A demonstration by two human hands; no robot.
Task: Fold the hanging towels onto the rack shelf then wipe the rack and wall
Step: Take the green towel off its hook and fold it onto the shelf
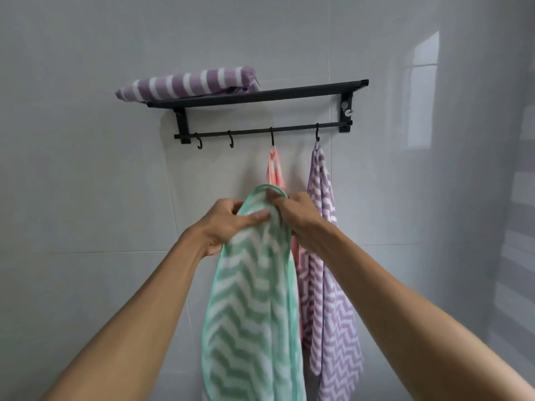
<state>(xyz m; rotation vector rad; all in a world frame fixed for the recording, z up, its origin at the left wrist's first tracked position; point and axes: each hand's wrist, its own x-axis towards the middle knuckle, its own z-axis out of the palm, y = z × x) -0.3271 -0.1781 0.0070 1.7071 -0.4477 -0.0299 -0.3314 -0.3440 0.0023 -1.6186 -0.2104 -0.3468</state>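
A green and white zigzag towel [252, 308] hangs down from both my hands, off the rack. My left hand [228, 224] grips its top left edge, thumb across the cloth. My right hand [298, 215] pinches the top right edge beside the loop. A black wall rack [289, 92] has a shelf and a hook rail [260, 131] below. A folded purple striped towel [191, 83] lies on the shelf's left end. A pink towel [276, 172] hangs on the third hook, partly hidden behind the green one. A purple zigzag towel [333, 285] hangs on the fourth hook.
Two bare hooks [199, 144] sit at the rail's left end. Grey tiled wall [86, 183] surrounds the rack. A side wall on the right [492, 198] shows glossy reflections. The shelf's right half holds nothing.
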